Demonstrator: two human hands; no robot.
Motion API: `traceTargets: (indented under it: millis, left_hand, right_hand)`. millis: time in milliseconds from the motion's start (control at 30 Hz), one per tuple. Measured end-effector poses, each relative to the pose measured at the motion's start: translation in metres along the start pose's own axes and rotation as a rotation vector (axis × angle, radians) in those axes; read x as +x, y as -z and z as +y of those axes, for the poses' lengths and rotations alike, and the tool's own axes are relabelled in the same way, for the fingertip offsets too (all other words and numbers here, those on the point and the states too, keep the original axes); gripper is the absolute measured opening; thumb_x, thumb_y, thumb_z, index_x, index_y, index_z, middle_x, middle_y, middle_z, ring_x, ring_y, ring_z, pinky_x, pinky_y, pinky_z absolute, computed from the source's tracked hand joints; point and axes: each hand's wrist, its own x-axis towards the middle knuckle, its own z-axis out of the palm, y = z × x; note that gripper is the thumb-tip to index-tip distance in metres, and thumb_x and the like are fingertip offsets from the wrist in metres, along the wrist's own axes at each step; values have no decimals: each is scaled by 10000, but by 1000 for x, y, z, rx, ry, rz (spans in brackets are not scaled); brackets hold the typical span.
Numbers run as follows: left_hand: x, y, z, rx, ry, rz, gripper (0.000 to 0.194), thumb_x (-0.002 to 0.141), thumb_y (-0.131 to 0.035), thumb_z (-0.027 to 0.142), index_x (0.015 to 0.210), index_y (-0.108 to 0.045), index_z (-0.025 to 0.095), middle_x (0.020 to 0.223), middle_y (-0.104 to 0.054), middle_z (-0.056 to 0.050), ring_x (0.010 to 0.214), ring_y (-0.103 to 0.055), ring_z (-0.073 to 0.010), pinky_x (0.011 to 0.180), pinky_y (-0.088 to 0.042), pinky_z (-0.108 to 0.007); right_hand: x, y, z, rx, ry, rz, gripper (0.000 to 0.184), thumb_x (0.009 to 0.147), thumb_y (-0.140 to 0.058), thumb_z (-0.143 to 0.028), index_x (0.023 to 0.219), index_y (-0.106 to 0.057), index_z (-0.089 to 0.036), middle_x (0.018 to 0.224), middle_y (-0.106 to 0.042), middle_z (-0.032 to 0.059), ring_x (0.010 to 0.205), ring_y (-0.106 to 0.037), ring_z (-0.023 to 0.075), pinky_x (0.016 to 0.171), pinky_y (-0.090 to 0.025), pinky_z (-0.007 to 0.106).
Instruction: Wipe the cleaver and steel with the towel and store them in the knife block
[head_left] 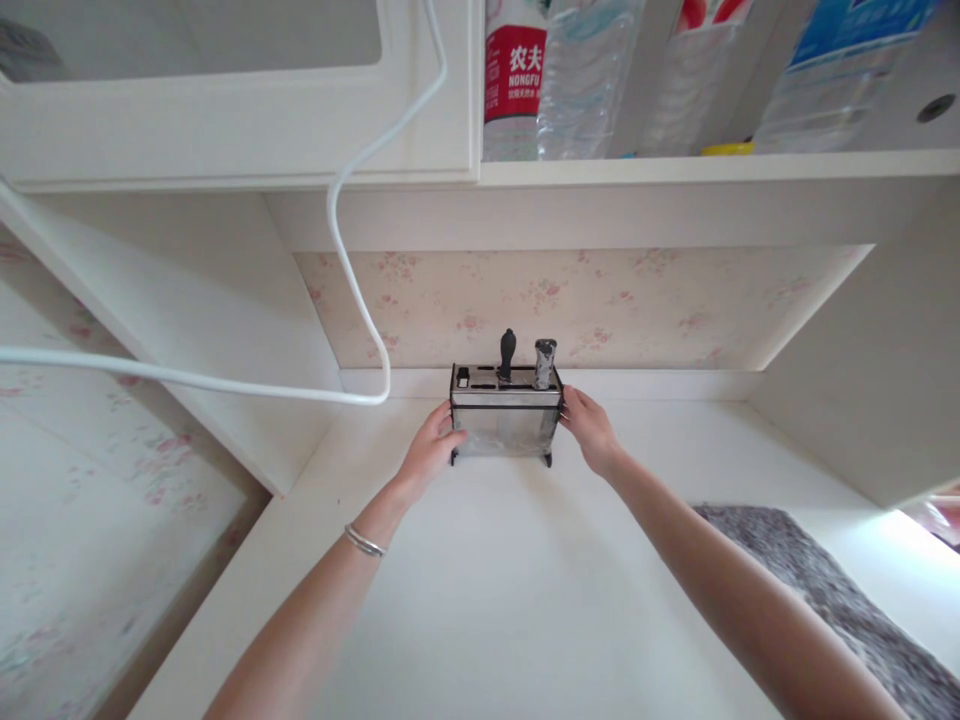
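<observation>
A clear knife holder with a black frame stands at the back of the white desk, close to the flowered wall. Two handles stick up from its top slots: a black one and a silvery one. My left hand grips the holder's left side, its fingers curled onto the front wall. My right hand presses against the holder's right side. A silver bracelet circles my left wrist.
A white cable loops down from above to the desk's back left corner. Several plastic water bottles stand on the shelf overhead. A grey fuzzy cloth lies at the desk's right. A white side panel walls the left.
</observation>
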Motion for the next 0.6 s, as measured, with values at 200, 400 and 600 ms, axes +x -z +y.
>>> traceTargets:
  millis: [200, 400, 600]
  left_hand:
    - [6, 13, 25, 106, 5, 196, 296, 737, -578, 279, 1016, -612, 186, 1057, -657, -71, 929, -614, -186, 752, -473, -293]
    - [21, -8, 52, 259, -111, 57, 214, 734, -605, 315, 901, -666, 198, 859, -664, -37, 761, -607, -174, 710, -469, -296]
    - [64, -50, 66, 473, -324, 22, 368, 639, -732, 294, 983, -667, 182, 1089, -626, -83, 1049, -558, -250, 980, -378, -349]
  right_hand:
    - [-34, 25, 26, 32, -121, 40, 375, 808, -549, -520, 1047, -613, -239, 1179, -644, 75, 980, -638, 199, 808, -533, 329]
    - [-113, 39, 84, -139, -241, -113, 355, 721, -607, -534, 804, -676, -195, 723, -700, 70, 676, -649, 224, 678, -520, 369]
    - [-148, 35, 105, -486, 31, -121, 391, 861, -437, -521, 944, -683, -229, 832, -713, 69, 792, -649, 260, 750, -478, 374]
